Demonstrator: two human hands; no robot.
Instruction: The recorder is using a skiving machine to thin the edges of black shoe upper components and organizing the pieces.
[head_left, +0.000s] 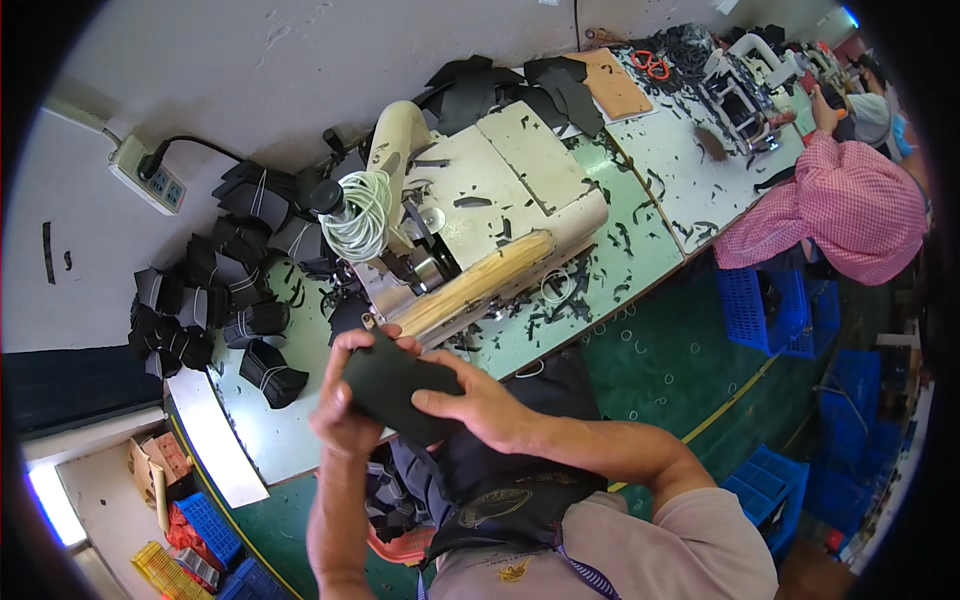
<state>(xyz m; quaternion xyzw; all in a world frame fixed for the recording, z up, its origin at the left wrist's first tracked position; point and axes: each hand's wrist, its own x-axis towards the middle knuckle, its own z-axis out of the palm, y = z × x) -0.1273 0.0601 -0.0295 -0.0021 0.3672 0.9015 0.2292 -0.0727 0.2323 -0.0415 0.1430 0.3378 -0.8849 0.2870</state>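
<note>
- Left of frame: tied black bundles (272,376) sat on the pale desk (285,440), near the left hand but apart from it. Judged best left untouched, so the working side stayed uncluttered.
- Lower centre-left: left hand (345,415) was closed on the piece's left edge, fingers at the upper corner. A light pinch seemed enough; a hard one could crease the sheet.
- Centre: black piece (395,385) was held tilted between both hands, before the machine's near end. Could not tell whether single or layered; if layered, edges wanted squaring.
- Right of that: right hand (485,405) gripped the right side, thumb flat on top, fingers mostly hidden behind. Even tension across both hands looked advisable.
- Upper centre: pale machine (540,160) stood with its metal head near the hands. Judged that fingertips should be kept clear of it.
- Right of machine: black scraps (578,312) littered the desk; they could catch under the piece.
</note>
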